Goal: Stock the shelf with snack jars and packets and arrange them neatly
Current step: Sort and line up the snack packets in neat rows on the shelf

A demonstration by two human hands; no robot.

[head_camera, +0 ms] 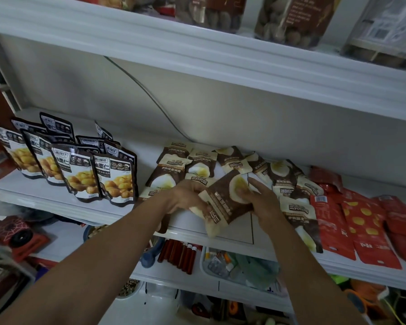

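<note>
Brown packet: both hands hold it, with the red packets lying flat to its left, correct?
No: the head view shows the red packets lying flat to its right. The left hand and right hand do hold the brown packet.

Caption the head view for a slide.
Left hand and right hand hold a brown packet over the shelf, between standing chestnut pouches and red packets.
</note>
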